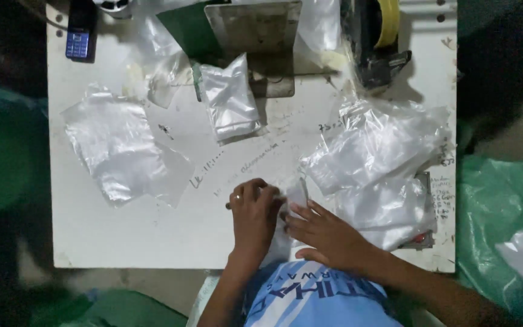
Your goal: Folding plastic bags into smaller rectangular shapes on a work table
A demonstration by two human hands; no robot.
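Observation:
My left hand (253, 213) wears a ring and lies on the white table (122, 236) near its front edge, fingers curled over a small clear plastic packet (296, 195). My right hand (325, 233) rests flat beside it, fingertips pressing the same packet from the right. The two hands touch over the packet. A blue and white striped cloth (310, 300) lies just below them at the table's front edge.
A pile of clear plastic bags (376, 151) sits at the right, another flat bag (116, 148) at the left, a filled white packet (230, 100) at centre back. A tape dispenser (378, 36) and a phone (80, 30) stand at the back. Green sacks (503, 212) flank the table.

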